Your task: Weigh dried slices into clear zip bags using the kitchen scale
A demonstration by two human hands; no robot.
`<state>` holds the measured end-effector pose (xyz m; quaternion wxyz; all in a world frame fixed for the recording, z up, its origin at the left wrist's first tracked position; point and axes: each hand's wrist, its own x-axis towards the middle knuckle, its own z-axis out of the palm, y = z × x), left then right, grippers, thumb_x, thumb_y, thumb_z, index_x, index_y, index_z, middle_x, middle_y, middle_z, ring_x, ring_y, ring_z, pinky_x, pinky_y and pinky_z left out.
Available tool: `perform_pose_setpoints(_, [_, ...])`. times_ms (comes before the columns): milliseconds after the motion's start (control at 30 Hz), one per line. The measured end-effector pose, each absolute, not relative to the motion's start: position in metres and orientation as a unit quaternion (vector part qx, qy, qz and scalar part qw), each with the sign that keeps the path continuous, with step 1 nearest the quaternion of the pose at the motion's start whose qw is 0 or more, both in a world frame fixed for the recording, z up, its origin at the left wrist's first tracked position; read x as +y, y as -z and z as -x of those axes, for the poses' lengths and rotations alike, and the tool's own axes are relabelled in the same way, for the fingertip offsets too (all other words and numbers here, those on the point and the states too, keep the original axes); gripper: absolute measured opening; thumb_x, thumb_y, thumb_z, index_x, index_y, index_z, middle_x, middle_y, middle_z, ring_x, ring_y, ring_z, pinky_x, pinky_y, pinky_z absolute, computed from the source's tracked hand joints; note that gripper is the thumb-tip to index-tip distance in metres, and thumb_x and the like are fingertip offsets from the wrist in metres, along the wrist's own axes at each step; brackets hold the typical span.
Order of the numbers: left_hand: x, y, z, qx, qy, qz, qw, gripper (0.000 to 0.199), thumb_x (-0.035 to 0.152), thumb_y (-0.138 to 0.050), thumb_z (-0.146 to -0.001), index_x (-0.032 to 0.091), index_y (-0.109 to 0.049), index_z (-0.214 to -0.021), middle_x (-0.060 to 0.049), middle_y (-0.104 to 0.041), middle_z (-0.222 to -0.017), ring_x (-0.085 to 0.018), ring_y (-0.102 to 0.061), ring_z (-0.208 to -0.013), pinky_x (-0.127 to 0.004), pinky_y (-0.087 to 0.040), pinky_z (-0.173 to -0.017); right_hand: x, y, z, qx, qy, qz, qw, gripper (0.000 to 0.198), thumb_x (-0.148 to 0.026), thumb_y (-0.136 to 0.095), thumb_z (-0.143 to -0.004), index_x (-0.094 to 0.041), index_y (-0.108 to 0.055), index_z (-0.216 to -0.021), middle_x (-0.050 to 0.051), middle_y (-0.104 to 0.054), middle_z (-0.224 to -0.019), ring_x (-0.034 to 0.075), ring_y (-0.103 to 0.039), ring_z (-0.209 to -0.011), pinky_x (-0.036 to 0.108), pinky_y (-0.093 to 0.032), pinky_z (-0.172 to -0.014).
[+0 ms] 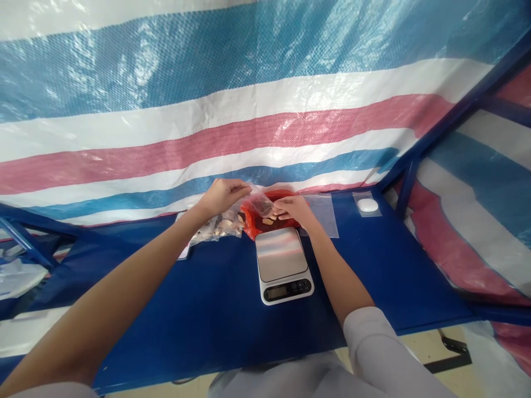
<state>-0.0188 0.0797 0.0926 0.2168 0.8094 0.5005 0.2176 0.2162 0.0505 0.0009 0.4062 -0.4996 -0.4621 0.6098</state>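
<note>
Left hand (227, 197) pinches the edge of the clear bag (260, 202); right hand (292, 210) touches its other end, grip unclear. Best keep it taut above the red bag (250, 222) beneath both hands, off the scale (282, 255) bodyward of them.

Blue table (199, 315), white scale (282, 254), red bag (250, 219), clear bags (327, 214)

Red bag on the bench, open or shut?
Open: the red bag is spread at the top, and pale brown pieces show in its opening.
</note>
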Motion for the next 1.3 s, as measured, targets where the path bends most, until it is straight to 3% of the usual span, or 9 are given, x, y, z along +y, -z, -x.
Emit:
perform_pose_setpoints(233, [0.077, -0.093, 0.021, 0.501, -0.220, -0.805, 0.231, 0.038, 0.057, -0.060, -0.084, 0.022, -0.076, -0.082, -0.004, -0.075, -0.078, -0.022, -0.067, -0.076, -0.029, -0.049, -0.068, 0.052, 0.003, -0.212, -0.426, -0.625, 0.483, 0.440, 0.019, -0.035, -0.080, -0.073, -0.017, -0.072, -0.071, 0.003, -0.074, -0.071, 0.016, -0.072, -0.075, 0.027, -0.062, -0.075])
perform_pose_setpoints(433, [0.075, -0.093, 0.021, 0.498, -0.238, -0.790, 0.265, 0.040, 0.056, -0.059, -0.084, 0.019, -0.074, -0.082, -0.005, -0.075, -0.080, -0.021, -0.067, -0.075, -0.029, -0.050, -0.069, 0.048, 0.002, -0.210, -0.373, -0.662, 0.449, 0.469, 0.028, -0.033, -0.087, -0.065, -0.017, -0.074, -0.084, 0.003, -0.075, -0.077, 0.016, -0.073, -0.075, 0.031, -0.062, -0.080])
perform_pose_setpoints(667, [0.073, -0.086, 0.025, 0.515, -0.242, -0.777, 0.269, 0.040, 0.055, -0.059, -0.082, 0.018, -0.075, -0.083, -0.007, -0.076, -0.083, -0.021, -0.068, -0.075, -0.031, -0.051, -0.070, 0.041, 0.004, -0.211, -0.384, -0.638, 0.479, 0.465, 0.022, -0.032, -0.084, -0.073, -0.017, -0.074, -0.085, 0.003, -0.076, -0.077, 0.015, -0.073, -0.074, 0.032, -0.063, -0.083])
perform_pose_setpoints(900, [0.068, -0.089, 0.022, 0.527, -0.290, -0.748, 0.281, 0.037, 0.053, -0.061, -0.082, 0.017, -0.073, -0.081, -0.007, -0.076, -0.079, -0.021, -0.070, -0.073, -0.030, -0.054, -0.072, 0.033, 0.005, -0.211, -0.409, -0.624, 0.505, 0.434, 0.024, -0.038, -0.080, -0.078, -0.017, -0.076, -0.089, 0.008, -0.079, -0.091, 0.019, -0.076, -0.090, 0.029, -0.064, -0.078])
perform_pose_setpoints(1133, [0.063, -0.086, 0.018, 0.537, -0.293, -0.742, 0.275, 0.038, 0.053, -0.059, -0.084, 0.018, -0.072, -0.077, -0.008, -0.076, -0.080, -0.021, -0.069, -0.074, -0.032, -0.052, -0.073, 0.034, 0.006, -0.203, -0.428, -0.612, 0.498, 0.442, 0.026, -0.038, -0.084, -0.071, -0.017, -0.077, -0.083, 0.005, -0.077, -0.083, 0.017, -0.074, -0.080, 0.028, -0.064, -0.075])
perform_pose_setpoints(1300, [0.062, -0.080, 0.026, 0.540, -0.298, -0.734, 0.283, 0.036, 0.053, -0.064, -0.080, 0.018, -0.074, -0.086, -0.008, -0.078, -0.088, -0.022, -0.069, -0.079, -0.032, -0.052, -0.072, 0.035, 0.010, -0.205, -0.429, -0.621, 0.478, 0.451, 0.030, -0.042, -0.085, -0.068, -0.017, -0.077, -0.082, 0.004, -0.075, -0.078, 0.015, -0.072, -0.076, 0.028, -0.062, -0.075])
